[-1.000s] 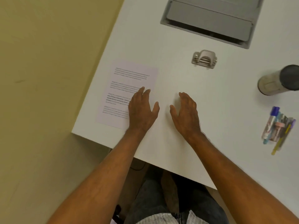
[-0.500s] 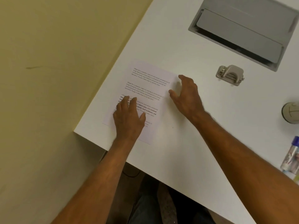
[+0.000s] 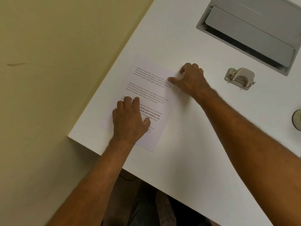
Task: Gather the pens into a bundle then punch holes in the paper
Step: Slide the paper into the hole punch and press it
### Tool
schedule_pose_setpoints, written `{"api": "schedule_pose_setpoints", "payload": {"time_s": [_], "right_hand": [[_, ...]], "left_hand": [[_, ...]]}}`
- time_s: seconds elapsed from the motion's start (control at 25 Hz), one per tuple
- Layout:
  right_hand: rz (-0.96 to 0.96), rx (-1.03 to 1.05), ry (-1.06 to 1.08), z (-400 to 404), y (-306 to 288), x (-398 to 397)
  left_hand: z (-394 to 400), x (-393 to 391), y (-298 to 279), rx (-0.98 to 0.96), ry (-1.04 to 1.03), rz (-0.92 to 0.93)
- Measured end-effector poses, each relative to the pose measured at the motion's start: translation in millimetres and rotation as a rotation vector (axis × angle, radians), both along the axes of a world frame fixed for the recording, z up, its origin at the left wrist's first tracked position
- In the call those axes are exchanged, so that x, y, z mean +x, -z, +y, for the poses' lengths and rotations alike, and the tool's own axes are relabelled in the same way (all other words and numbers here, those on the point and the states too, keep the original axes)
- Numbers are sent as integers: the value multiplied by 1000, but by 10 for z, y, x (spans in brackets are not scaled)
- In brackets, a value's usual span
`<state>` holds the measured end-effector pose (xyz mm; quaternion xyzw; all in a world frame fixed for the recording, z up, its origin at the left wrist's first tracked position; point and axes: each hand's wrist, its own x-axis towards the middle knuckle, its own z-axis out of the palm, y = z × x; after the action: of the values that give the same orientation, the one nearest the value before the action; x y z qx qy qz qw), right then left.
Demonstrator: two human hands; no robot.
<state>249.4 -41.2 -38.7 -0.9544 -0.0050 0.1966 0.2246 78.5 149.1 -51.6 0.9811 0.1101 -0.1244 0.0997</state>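
Head view: the printed sheet of paper [image 3: 151, 98] is seen lying at the middle left of the frame, close to the left corner of the white counter [image 3: 187, 160]. The left hand [image 3: 130, 121] is laid flat on the lower half of the sheet, its fingers [image 3: 128, 101] straight, close together and pressed down on the print. The right hand [image 3: 192, 80] is set at the sheet's upper right edge, with the thumb on the paper and the other fingers curled at the margin; whether the edge is actually pinched cannot be told.

A second ago both hands were resting near the counter's front edge, with only the left one overlapping the sheet. Since then the left hand has been moved further onto the paper and the right hand has been brought across to its far edge. The pens, seen earlier at the right of the frame, are no longer in view.

From this it is judged that the pen step is left behind and the paper step is being opened: the sheet is being steadied for lifting or sliding. The grey hole punch [image 3: 239, 78] is seen untouched at the upper right, well apart from the sheet, below a grey recessed hatch [image 3: 249, 33]. A round grey object [image 3: 297, 118] is cut off at the right edge.
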Motion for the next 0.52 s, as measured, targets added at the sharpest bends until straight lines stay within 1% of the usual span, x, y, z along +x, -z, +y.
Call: {"api": "schedule_pose_setpoints", "payload": {"time_s": [0.08,0.28,0.44,0.52], "right_hand": [[42,33,60,18,0,90],[54,303,353,-29,29,20],[95,337,405,-67,62,-79],[95,294,378,-62,49,-84]], "left_hand": [[6,-33,48,30,13,-27],[6,-94,151,44,19,-90],[-7,-87,172,39,10,-85],[-8,-89,176,36,10,-88]]}}
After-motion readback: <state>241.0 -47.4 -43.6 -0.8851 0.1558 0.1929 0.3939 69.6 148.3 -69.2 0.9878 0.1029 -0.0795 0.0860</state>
